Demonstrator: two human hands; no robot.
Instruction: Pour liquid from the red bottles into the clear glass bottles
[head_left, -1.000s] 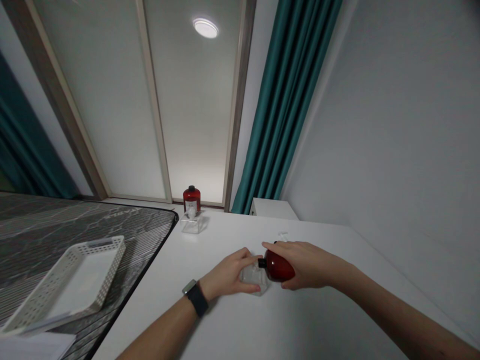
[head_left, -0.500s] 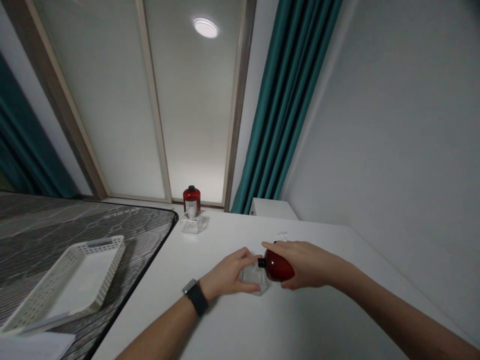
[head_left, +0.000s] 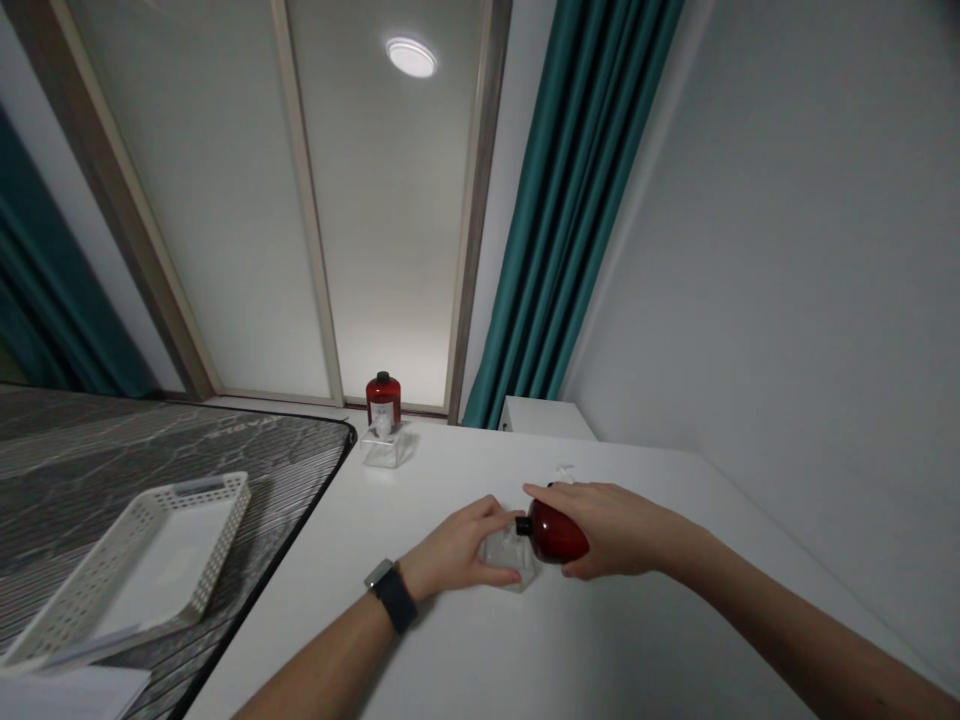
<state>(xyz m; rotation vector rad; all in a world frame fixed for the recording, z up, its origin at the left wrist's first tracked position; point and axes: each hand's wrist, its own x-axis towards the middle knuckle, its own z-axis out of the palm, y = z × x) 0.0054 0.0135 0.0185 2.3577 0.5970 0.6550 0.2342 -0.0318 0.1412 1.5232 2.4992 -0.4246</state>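
Observation:
My left hand point(head_left: 472, 545) is wrapped around a clear square bottle point(head_left: 508, 560) that stands on the white table point(head_left: 450, 640). A dark watch sits on that wrist. In my right hand point(head_left: 611, 530) is a dark red bottle point(head_left: 556, 532), tipped on its side with its black neck pointing left. The neck is over the top of the clear bottle, beside my left fingers. Whether liquid is flowing cannot be made out. Behind my right hand, a small clear piece point(head_left: 565, 471) lies partly hidden on the table.
A second red bottle point(head_left: 383, 395) with a white label stands at the table's far left corner, behind another clear bottle point(head_left: 383, 450). Left of the table, a white perforated basket point(head_left: 217, 555) rests on a grey patterned surface, near white paper point(head_left: 75, 692). A white cabinet point(head_left: 547, 418) stands beyond.

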